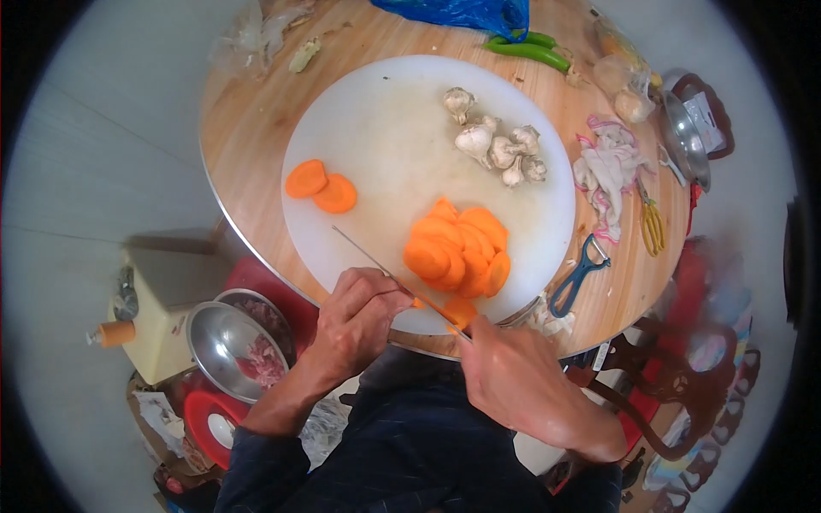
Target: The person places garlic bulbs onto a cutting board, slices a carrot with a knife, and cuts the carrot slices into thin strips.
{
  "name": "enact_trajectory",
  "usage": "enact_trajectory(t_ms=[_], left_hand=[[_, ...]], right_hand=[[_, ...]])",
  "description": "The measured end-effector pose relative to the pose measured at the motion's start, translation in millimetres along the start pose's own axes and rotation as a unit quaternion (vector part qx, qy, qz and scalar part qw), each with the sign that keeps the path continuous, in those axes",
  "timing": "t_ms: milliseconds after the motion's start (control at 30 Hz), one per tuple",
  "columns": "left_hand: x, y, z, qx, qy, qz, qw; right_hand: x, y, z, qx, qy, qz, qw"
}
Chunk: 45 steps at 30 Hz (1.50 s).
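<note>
My right hand [513, 368] is wrapped around the handle of a knife [363, 250], whose thin blade points up and left over the near edge of the round white cutting board [376, 111]. My left hand [359, 312] has its fingers curled together against the blade. A bit of carrot [416, 303] shows at its fingertips, mostly hidden by the hand and knife. Beside the blade, near my right hand, lies a carrot slice [460, 309]. A pile of carrot slices [453, 244] rests just beyond the knife, and two separate slices [321, 185] lie at the board's left.
Several garlic bulbs [496, 145] sit on the board's far right. Right of it are a peeler [581, 274], a cloth [609, 171] and yellow-handled scissors [652, 227]. Green peppers [530, 51] and a blue bag [462, 13] lie behind. Metal bowls with meat [209, 342] stand lower left.
</note>
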State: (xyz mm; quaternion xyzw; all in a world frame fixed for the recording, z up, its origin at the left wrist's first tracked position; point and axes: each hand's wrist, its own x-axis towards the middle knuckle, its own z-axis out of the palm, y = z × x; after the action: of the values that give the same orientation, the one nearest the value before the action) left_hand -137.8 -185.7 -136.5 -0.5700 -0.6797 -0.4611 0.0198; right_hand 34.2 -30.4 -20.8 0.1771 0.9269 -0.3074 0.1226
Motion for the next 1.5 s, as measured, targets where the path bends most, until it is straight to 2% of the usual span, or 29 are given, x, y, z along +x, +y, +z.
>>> enact_trajectory(t_ms=[100,233,400,500,700,1033,1233,1300,1500], left_hand=[[1,-1,2,0.003,0.005,0.009,1.0],[0,-2,-1,0.0,0.006,0.023,1.0],[-4,-2,0,0.005,0.02,0.001,1.0],[-3,-2,-1,0.001,0.017,0.0,1.0],[-3,-3,0,0.001,0.017,0.005,1.0],[-7,-6,-4,0.014,0.005,0.027,1.0],[-6,-5,-9,0.015,0.009,0.017,1.0],[-5,-3,-11,0.013,0.008,0.012,1.0],[-6,-5,-7,0.009,0.009,0.009,1.0]], right_hand=[[24,7,18,-0.003,0.042,-0.053,0.998],[44,9,31,0.034,0.052,-0.048,0.997],[18,3,8,0.061,0.071,-0.024,0.995],[-2,-6,-6,-0.007,0.009,0.001,1.0],[-10,-4,-7,-0.01,-0.014,0.01,1.0],[52,10,35,0.049,0.05,-0.038,0.997],[24,-5,6,0.055,0.031,-0.018,0.998],[8,-11,-2,0.01,0.032,-0.021,0.999],[-4,-6,0,-0.001,0.011,-0.012,1.0]])
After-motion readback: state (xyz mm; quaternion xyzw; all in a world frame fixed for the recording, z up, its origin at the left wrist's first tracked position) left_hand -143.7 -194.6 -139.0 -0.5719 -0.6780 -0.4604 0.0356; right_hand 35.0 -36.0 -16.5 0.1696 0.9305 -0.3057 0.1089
